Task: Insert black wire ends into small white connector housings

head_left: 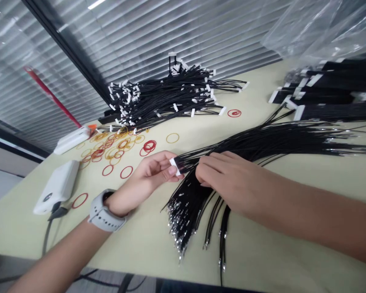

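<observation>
My left hand (155, 173), with a grey watch strap at the wrist, pinches a white connector (175, 166) between thumb and fingers. Several black wires run from that connector toward the right. Beside it my right hand (221, 173) is curled over the black wires, its fingertips mostly hidden underneath; I cannot tell exactly which strands it grips. Below the hands a bundle of loose black wires (186, 215) fans out, its bare metal terminals pointing toward the table's front edge. A longer bundle of black wires (277, 140) stretches off to the right behind my right hand.
A pile of black cables with white connectors (171, 95) lies at the back. Red and yellow rubber bands (110, 148) are scattered at left, near a white power bank (57, 187) with a cable plugged in. Stacked cable bundles (332, 89) and clear plastic (320, 30) occupy the back right.
</observation>
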The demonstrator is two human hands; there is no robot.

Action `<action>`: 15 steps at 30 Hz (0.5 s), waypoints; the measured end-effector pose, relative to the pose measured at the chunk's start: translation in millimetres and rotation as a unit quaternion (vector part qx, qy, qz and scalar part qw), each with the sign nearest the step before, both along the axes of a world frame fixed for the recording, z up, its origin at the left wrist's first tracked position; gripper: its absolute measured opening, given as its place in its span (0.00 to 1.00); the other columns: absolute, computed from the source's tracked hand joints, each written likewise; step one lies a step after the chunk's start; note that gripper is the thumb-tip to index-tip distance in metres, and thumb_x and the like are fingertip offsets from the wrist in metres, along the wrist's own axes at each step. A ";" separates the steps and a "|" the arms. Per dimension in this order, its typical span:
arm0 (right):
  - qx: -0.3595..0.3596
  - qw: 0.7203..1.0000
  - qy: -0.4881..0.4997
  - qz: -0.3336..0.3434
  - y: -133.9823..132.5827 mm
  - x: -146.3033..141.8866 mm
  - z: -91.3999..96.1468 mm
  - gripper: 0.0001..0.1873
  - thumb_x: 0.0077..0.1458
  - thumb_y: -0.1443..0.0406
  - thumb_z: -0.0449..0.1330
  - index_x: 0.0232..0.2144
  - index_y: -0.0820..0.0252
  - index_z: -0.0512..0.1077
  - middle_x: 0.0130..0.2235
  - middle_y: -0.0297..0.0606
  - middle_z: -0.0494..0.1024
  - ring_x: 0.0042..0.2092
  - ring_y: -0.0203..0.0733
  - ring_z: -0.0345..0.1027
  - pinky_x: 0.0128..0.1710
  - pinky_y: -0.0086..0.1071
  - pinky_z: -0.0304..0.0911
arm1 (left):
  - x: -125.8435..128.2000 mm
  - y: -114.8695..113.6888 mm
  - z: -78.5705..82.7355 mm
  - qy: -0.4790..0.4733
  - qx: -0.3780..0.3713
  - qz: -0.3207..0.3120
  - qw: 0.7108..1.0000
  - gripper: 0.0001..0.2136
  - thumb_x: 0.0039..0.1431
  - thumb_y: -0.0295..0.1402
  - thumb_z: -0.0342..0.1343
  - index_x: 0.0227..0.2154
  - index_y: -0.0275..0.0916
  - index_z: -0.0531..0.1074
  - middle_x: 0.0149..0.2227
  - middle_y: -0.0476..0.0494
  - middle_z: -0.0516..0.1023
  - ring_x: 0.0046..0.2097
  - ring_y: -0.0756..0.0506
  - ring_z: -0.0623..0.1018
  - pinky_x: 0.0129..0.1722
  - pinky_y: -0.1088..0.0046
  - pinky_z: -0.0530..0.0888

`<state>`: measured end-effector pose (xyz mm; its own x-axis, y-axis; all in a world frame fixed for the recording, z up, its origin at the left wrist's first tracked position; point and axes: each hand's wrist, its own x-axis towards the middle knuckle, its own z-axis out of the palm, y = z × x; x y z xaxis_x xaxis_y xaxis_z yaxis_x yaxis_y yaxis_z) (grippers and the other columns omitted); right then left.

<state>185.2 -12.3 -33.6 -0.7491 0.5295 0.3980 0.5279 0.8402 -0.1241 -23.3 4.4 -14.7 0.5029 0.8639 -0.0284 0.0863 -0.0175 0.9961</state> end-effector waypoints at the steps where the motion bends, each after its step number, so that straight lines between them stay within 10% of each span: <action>1: -0.017 1.000 0.022 -0.011 0.1 -0.9 -0.4 0.14 0.44 0.80 0.49 0.33 0.63 0.64 0.34 0.37 0.67 0.34 0.39 0.58 0.33 0.33 0.54 | 0.3 -0.4 0.4 -0.001 0.000 0.000 1.000 0.05 0.56 0.25 0.53 0.35 0.36 0.71 0.29 0.49 0.73 0.31 0.53 0.73 0.34 0.81 0.69; 15: -0.182 0.959 0.156 -0.154 0.1 -7.6 7.5 0.08 0.56 0.67 0.49 0.26 0.60 0.65 0.27 0.30 0.69 0.26 0.32 0.59 0.25 0.28 0.51 | 1.8 -0.7 1.3 -0.002 0.008 0.012 1.000 0.05 0.57 0.24 0.52 0.35 0.37 0.71 0.29 0.51 0.73 0.32 0.56 0.73 0.34 0.85 0.70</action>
